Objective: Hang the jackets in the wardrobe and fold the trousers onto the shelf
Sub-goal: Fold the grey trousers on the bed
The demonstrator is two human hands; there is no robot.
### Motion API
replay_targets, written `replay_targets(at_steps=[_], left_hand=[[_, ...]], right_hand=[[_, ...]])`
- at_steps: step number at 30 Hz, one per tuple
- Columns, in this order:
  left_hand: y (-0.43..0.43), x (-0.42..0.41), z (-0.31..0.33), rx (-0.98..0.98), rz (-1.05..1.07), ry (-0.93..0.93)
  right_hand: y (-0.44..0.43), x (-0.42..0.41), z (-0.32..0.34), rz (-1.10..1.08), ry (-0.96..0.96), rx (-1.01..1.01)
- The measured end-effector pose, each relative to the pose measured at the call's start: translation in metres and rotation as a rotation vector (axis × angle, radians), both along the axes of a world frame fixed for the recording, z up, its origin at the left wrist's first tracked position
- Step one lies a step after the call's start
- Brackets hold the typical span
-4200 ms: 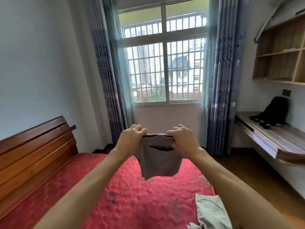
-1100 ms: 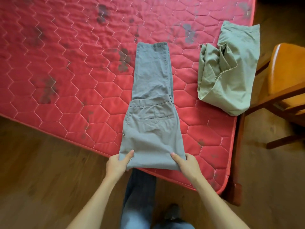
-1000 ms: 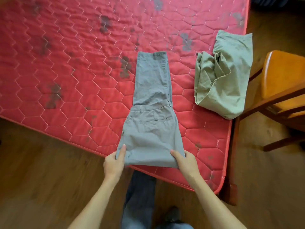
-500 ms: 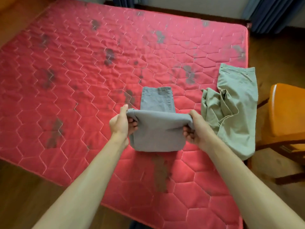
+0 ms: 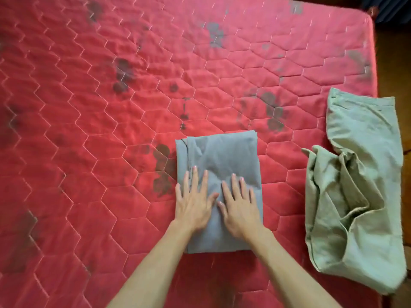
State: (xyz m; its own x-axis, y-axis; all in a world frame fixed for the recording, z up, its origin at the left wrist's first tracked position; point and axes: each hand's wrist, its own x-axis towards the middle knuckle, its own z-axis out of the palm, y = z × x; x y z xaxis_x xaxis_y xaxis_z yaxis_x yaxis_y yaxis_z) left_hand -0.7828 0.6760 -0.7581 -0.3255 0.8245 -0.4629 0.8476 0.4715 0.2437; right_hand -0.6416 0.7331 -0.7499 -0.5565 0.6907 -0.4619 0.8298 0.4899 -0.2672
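Two hands flat on folded grey trousers [image 5: 219,174] centre frame, left hand [image 5: 193,202] and right hand [image 5: 239,207] fingers straight, pressing; green trousers [image 5: 360,196] crumpled at right, red mattress [image 5: 89,130] underneath

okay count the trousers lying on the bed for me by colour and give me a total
Grey trousers, folded flat on the red mattress, pressed by left hand and right hand: 1
Light green trousers, lying rumpled at the mattress's right edge: 1
Total: 2
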Motion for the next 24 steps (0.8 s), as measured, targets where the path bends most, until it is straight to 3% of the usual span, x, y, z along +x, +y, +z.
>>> replay_targets(at_steps=[3,5,8,11,13,16,19,24], left_hand=[[-0.012,-0.001,-0.032,0.104,0.003,0.097],[-0.016,0.000,-0.047,0.123,0.063,0.131],[-0.012,0.010,-0.048,0.129,0.404,0.085],[-0.007,0.019,-0.033,0.299,0.589,-0.001],[-0.001,0.017,-0.015,0.355,0.750,-0.153],[0.002,-0.009,-0.004,0.222,1.053,-0.441],[-0.001,-0.036,0.016,0.133,1.211,-0.786],[-0.015,-0.055,0.081,0.202,1.212,-0.979]], right_hand=[[0.003,0.012,-0.020,0.022,0.004,0.044],[0.009,0.028,-0.023,-0.103,-0.006,0.046],[0.021,0.048,-0.024,-0.456,-0.023,-0.103],[0.026,0.042,-0.014,-0.560,0.140,-0.115],[0.030,0.032,-0.004,-0.776,0.259,-0.223],[0.035,0.020,0.013,-1.056,0.328,-0.467],[0.037,0.011,0.036,-1.102,0.448,-0.710],[0.029,0.006,0.104,-1.065,0.528,-0.888]])
